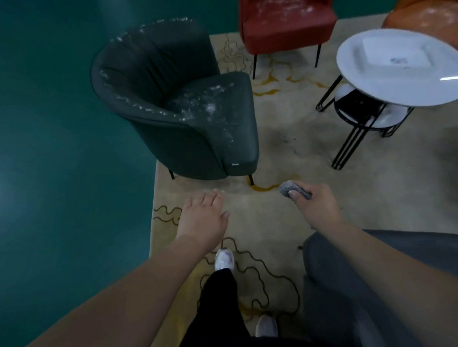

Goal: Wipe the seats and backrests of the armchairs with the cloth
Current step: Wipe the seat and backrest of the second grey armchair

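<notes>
Down low, the right hand (318, 205) is curled around a small grey cloth (293, 190), with the thumb lying on top of it. The cloth is bunched up and pokes out past the fingers, toward the dark chair (178, 99). The left hand (204, 218) holds nothing. Its fingers are straight and close together, and the palm faces down over the rug (274, 151). Both hands are held out in the air, apart from each other, and neither one touches a chair. The dark chair stands just ahead of the hands and a bit to the left. It has white dusty marks on its seat, its round back and its front side. Behind it is a red chair (287, 20) with white marks on the seat too. An orange chair (425, 13) peeks in at the top right, and it also looks dusty. A grey chair (356, 285) sits under the right arm. On the right is a round white counter (400, 66) on thin black legs, with a smaller round one tucked under it. The rug is pale tan with wavy brown and yellow lines. Past the rug, on the left, the floor (52, 127) is shiny dark green. Below the hands you can see a black trouser leg (222, 303) and two white shoes (224, 259) on the rug.
</notes>
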`<action>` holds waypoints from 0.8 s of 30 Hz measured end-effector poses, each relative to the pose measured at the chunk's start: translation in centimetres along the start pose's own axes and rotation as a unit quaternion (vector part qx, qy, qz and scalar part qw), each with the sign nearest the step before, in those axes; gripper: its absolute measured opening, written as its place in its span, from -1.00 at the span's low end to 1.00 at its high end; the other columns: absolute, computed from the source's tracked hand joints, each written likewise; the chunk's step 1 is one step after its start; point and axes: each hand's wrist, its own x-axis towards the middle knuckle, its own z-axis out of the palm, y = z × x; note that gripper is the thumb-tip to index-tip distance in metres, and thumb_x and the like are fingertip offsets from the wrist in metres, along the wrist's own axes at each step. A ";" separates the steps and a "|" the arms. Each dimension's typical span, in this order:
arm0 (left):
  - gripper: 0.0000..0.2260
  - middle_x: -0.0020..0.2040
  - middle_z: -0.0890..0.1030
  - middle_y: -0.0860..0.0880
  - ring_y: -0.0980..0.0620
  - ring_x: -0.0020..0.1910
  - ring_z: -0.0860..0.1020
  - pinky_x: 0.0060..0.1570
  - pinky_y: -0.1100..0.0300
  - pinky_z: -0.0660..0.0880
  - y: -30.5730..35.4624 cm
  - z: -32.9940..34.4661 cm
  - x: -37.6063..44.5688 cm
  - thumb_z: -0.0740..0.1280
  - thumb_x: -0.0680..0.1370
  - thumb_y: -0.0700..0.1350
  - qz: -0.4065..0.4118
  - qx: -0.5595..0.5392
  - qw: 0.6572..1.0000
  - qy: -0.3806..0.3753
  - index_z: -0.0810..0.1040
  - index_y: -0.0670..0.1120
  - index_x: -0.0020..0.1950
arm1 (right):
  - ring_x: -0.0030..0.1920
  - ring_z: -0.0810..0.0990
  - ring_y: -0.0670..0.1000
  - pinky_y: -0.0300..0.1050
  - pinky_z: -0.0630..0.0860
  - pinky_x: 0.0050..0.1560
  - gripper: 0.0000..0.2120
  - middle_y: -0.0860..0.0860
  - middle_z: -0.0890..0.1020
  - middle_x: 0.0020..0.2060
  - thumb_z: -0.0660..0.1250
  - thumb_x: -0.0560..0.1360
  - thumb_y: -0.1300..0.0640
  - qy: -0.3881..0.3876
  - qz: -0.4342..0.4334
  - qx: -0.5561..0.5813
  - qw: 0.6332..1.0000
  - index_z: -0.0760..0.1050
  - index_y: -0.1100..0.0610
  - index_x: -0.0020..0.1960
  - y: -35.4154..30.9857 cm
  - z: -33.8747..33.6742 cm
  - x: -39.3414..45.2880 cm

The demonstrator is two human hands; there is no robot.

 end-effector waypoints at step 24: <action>-0.48 0.56 0.12 0.04 -0.01 0.53 0.07 0.49 -0.05 0.01 -2.2 -6.8 36.7 -0.06 0.64 0.16 0.053 0.027 0.998 -0.015 0.03 0.02 0.57 | -0.08 0.55 0.06 -0.18 0.39 -0.02 -0.67 0.15 0.54 0.08 0.26 0.56 0.12 -0.033 0.077 -0.044 0.995 0.49 0.08 0.32 3.0 -4.3 35.6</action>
